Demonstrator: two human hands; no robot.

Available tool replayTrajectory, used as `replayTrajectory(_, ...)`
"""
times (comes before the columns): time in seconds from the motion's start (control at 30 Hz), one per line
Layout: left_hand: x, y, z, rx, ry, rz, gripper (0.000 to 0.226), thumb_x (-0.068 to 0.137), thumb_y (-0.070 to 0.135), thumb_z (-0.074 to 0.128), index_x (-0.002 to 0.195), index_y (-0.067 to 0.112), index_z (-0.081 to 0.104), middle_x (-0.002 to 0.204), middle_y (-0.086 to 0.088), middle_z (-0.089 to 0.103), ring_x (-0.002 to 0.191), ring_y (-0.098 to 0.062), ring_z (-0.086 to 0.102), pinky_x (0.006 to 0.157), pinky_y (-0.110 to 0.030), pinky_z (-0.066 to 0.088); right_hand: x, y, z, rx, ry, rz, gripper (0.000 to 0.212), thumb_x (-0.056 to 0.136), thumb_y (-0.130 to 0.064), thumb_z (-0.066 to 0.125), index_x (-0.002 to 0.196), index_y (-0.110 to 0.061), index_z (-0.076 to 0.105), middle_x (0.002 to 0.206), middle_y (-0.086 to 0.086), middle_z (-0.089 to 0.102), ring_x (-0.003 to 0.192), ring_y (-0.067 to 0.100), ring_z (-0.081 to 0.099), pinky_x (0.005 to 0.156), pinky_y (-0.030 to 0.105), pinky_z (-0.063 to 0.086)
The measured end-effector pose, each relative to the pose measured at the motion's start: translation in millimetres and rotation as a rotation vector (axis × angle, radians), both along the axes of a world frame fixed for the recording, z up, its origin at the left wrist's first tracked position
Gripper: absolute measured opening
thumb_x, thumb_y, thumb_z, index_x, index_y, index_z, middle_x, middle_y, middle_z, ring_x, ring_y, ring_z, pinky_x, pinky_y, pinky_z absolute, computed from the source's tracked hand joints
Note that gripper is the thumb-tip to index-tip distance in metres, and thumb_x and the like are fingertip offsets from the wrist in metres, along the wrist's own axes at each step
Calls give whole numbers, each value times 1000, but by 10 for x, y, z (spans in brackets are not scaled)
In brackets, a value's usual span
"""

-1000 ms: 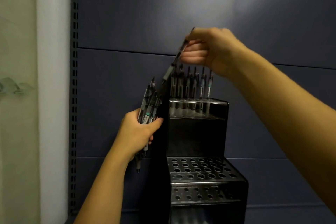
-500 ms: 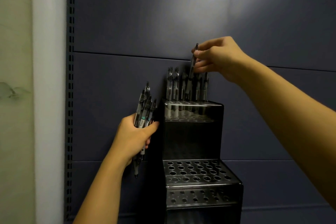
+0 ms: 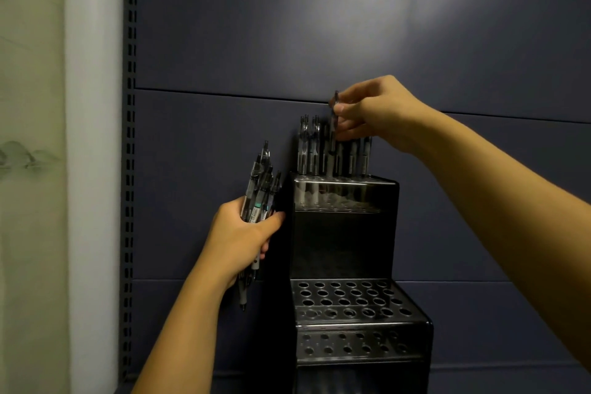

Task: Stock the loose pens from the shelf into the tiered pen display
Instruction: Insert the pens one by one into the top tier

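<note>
- Right hand point(image 3: 377, 112) pinching one pen point(image 3: 335, 124) upright, lowered among the pens point(image 3: 315, 150) standing in the top tier of the black pen display point(image 3: 345, 233).
- Left hand point(image 3: 240, 240) closed around a bundle of loose pens point(image 3: 260, 188), just beside the display's left wall.
- Lower tiers' holes point(image 3: 345, 297) unfilled.
- Dark blue shelf panel point(image 3: 319, 25) behind.

- Two hands: left hand point(image 3: 238, 233), right hand point(image 3: 377, 113).
- One tiered pen display point(image 3: 345, 240), with three tiers visible.
- Roughly seven pens standing in its top tier point(image 3: 332, 153), blurred.
- One bundle of pens point(image 3: 260, 188), number unclear.
</note>
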State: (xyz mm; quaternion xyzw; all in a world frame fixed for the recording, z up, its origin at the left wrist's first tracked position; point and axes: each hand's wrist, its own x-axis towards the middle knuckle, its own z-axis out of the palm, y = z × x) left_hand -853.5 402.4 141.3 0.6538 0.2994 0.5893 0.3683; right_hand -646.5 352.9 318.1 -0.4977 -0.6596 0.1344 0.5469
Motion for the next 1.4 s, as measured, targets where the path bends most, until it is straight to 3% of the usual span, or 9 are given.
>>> replayTrajectory(0.13, -2, -5, 3, 0, 2, 5, 22, 88, 19, 76, 74, 15, 59, 53, -4, 53, 49, -17, 50, 51, -31, 48, -14, -64, -43, -148, -171, 10, 17, 91, 2, 70, 108, -1, 69, 93, 19, 74, 77, 26, 77, 74, 36, 65)
replayTrajectory(0.37, -9, -10, 10, 6, -2, 3, 21, 88, 19, 76, 75, 14, 61, 53, -4, 54, 49, -16, 51, 51, -31, 48, -82, -79, -32, -141, -324, -102, 19, 93, -5, 71, 108, 1, 62, 91, 21, 76, 75, 27, 78, 72, 37, 65)
replayTrajectory(0.53, -7, -16, 8, 16, 9, 0, 21, 88, 18, 76, 75, 13, 60, 53, -3, 54, 49, -16, 51, 51, -30, 48, -160, -166, 10, 130, -606, -321, 27, 91, -24, 77, 110, -7, 66, 81, 8, 77, 66, 16, 75, 70, 29, 63)
replayTrajectory(0.6, -3, -18, 4, 23, 22, -5, 22, 88, 18, 75, 75, 13, 59, 53, -2, 53, 49, -15, 50, 50, -30, 47, -253, -198, 24, 223, -592, -257, 26, 90, -26, 78, 109, -10, 69, 78, 3, 76, 64, 12, 74, 62, 21, 60)
replayTrajectory(0.7, -9, -28, 6, 43, 42, -18, 21, 89, 17, 75, 76, 11, 59, 53, -3, 53, 49, -15, 50, 50, -31, 47, -439, -218, -27, 133, -625, -54, 19, 91, -23, 76, 107, -14, 73, 78, 0, 76, 63, 12, 73, 58, 19, 57)
replayTrajectory(0.83, -39, -56, 20, 90, 43, -35, 18, 89, 13, 75, 83, 2, 61, 52, -3, 53, 47, -16, 49, 48, -30, 46, -580, -87, -140, 33, -782, 80, 25, 93, -16, 73, 118, -20, 73, 102, -7, 75, 90, 10, 74, 80, 27, 62)
replayTrajectory(1.2, -50, -66, 17, 120, 42, -44, 17, 89, 12, 75, 87, -1, 63, 53, -4, 55, 47, -15, 52, 48, -28, 48, -553, 7, -266, -87, -540, 281, 8, 94, -3, 68, 101, -6, 72, 95, 13, 73, 86, 21, 71, 73, 24, 59)
replayTrajectory(1.3, -48, -52, 7, 110, 41, -37, 17, 88, 11, 75, 87, -1, 64, 52, -3, 55, 47, -15, 52, 48, -27, 48, -558, -2, -255, -60, -363, 302, 10, 96, 6, 59, 103, 7, 67, 94, 18, 71, 82, 22, 69, 73, 30, 62)
replayTrajectory(1.4, -63, -29, -7, 88, 41, -29, 16, 88, 13, 76, 83, 3, 64, 52, -3, 55, 47, -15, 51, 48, -27, 48, -507, -47, -131, -13, -106, 357, 16, 98, 11, 50, 97, 3, 63, 94, 22, 68, 80, 27, 66, 77, 37, 61)
